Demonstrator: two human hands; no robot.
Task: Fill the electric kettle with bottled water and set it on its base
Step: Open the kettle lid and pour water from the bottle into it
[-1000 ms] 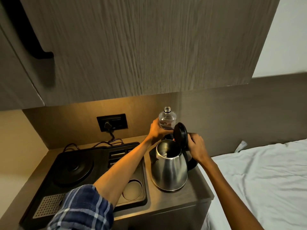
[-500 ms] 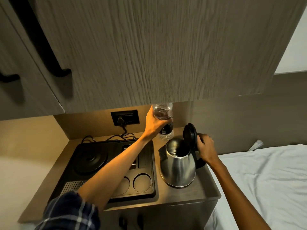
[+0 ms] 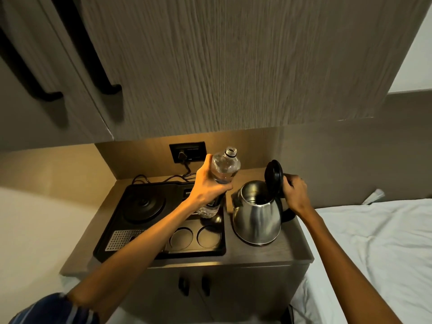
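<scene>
A steel electric kettle [image 3: 257, 218] stands on the wooden counter [image 3: 294, 251], right of a black tray, with its black lid [image 3: 273, 175] flipped up. My right hand [image 3: 295, 191] grips the kettle's handle behind the lid. My left hand [image 3: 209, 185] holds a clear, uncapped water bottle [image 3: 225, 167] in the air, left of the kettle's mouth and leaning slightly towards it. The round black kettle base [image 3: 143, 205] sits at the tray's left end, bare.
The black tray [image 3: 163, 251] has two round cup wells [image 3: 196, 236] and a perforated drip grid [image 3: 120, 238]. A wall socket [image 3: 188, 152] with a plugged cord sits behind. Wooden cabinets [image 3: 210, 66] hang low overhead. A white bed [image 3: 374, 253] lies at right.
My left hand has lifted the bottle off the counter and brought it nearer, above the tray beside the kettle. My right hand has stayed on the handle. The camera has pulled back.
</scene>
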